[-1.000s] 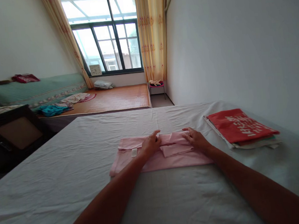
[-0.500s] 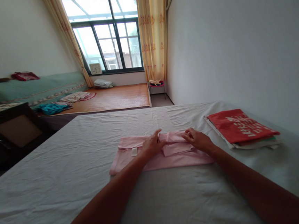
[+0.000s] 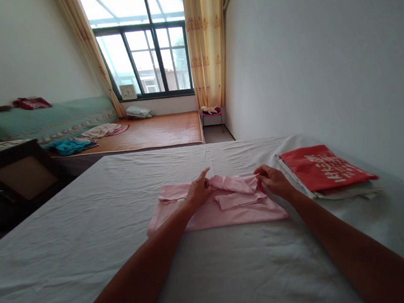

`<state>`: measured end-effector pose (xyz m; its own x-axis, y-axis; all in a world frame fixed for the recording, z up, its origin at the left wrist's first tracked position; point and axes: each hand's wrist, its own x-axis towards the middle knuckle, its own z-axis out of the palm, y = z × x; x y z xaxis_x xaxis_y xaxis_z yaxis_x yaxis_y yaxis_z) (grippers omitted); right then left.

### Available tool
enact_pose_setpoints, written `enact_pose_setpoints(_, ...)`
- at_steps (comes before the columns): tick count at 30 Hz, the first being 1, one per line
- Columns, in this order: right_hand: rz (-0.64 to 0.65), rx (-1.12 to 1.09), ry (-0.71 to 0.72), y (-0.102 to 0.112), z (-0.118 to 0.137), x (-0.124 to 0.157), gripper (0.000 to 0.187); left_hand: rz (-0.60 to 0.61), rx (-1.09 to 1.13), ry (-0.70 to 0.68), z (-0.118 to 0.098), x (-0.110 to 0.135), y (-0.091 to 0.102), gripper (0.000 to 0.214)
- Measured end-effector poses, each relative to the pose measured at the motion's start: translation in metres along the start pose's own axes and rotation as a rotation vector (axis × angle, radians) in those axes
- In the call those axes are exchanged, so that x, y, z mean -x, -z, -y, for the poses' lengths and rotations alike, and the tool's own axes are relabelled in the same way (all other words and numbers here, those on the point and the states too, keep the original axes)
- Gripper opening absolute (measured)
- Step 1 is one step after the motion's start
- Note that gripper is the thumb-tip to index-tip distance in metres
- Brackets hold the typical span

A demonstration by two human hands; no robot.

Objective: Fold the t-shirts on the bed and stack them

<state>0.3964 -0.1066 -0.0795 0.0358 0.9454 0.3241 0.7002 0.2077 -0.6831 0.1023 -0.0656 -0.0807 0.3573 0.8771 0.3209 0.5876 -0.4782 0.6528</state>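
Note:
A folded pink garment point(image 3: 208, 219) lies flat on the white sheet in front of me, a small white label point(image 3: 181, 201) showing on its left part. A loose flap of the cloth is raised and creased along its far edge. My left hand point(image 3: 200, 188) pinches the left end of that flap between thumb and fingers, with the index finger stretched out. At the flap's right end, my right hand point(image 3: 271, 179) has thumb and fingertips closed on the cloth.
To the right, a stack of folded clothes with a red shirt point(image 3: 325, 168) on top lies near the wall. A dark cabinet point(image 3: 16, 177) stands left of the white-sheeted surface point(image 3: 71, 238). Beyond is a mat-covered bed point(image 3: 157, 129) below the window.
Both hands have moved slightly apart, the left to the left and the right to the right. The flap between them has lifted and looks more creased.

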Motion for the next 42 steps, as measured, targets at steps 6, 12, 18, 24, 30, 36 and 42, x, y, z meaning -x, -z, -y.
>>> enact_pose_setpoints(6, 0.196, 0.207, -0.042, 0.004, 0.011, 0.004, 0.042, 0.081, 0.056, -0.040, -0.001, 0.002, -0.004, 0.066)
enact_pose_setpoints(12, 0.195, 0.227, -0.008, -0.014, 0.017, 0.010, 0.029, 0.064, 0.082, -0.035, -0.003, 0.006, -0.008, 0.060)
enact_pose_setpoints(18, 0.036, -0.128, -0.048, -0.011, 0.017, 0.007, 0.030, 0.045, 0.017, -0.010, 0.001, 0.007, -0.009, 0.051)
enact_pose_setpoints(24, 0.174, 0.048, -0.064, -0.005, 0.005, 0.006, 0.016, 0.075, -0.143, 0.044, -0.001, 0.005, -0.006, 0.055)
enact_pose_setpoints(30, 0.277, 0.208, -0.028, -0.001, -0.006, 0.006, 0.018, 0.111, -0.309, 0.005, -0.006, 0.011, -0.004, 0.057)
enact_pose_setpoints(36, 0.085, 0.361, -0.079, -0.017, 0.014, 0.002, 0.037, 0.033, -0.313, -0.014, -0.012, 0.009, -0.009, 0.042)
enact_pose_setpoints(42, 0.001, 0.158, 0.070, -0.030, 0.018, 0.000, 0.026, 0.037, -0.263, 0.038, -0.010, 0.002, -0.014, 0.040)
